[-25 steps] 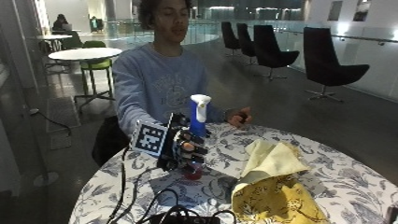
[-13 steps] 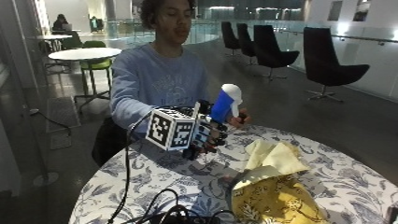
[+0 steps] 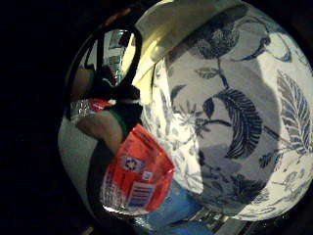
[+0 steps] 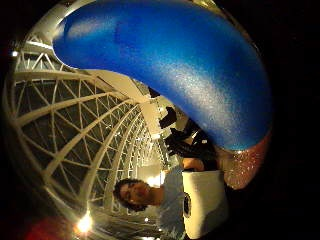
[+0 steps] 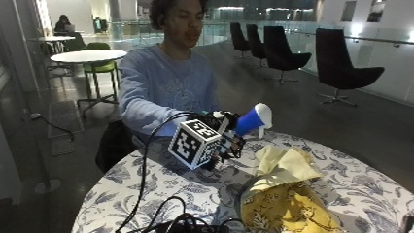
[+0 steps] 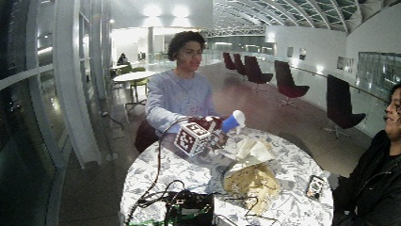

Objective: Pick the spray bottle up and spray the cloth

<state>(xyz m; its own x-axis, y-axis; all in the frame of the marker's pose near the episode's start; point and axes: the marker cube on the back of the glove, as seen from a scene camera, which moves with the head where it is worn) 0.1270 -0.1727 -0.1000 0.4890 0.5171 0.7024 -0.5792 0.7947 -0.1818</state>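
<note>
In the outside view the gloved right hand (image 5: 222, 137) grips the spray bottle (image 5: 249, 122) by its neck, above the table's far edge. The bottle is tilted, and its blue and white head leans toward the yellow cloth (image 5: 283, 164), which lies crumpled just to the right. The wide outside view shows the same hand (image 6: 212, 133), bottle (image 6: 230, 124) and cloth (image 6: 252, 149). The bottle's blue head (image 4: 175, 70) fills the thumb side palm view. Its red label (image 3: 134, 178) sits close to the palm in the little finger side view, with a pale cloth edge (image 3: 164, 27) beyond.
The round table (image 5: 162, 179) carries a blue floral covering. A yellow patterned cloth (image 5: 291, 211) lies in front of the plain one. Black cables (image 5: 175, 223) pile at the near edge. A phone (image 6: 313, 186) lies at the near right, beside a second person.
The hand has lifted the bottle from upright over the table and tipped it over toward the cloth, moving to the right.
</note>
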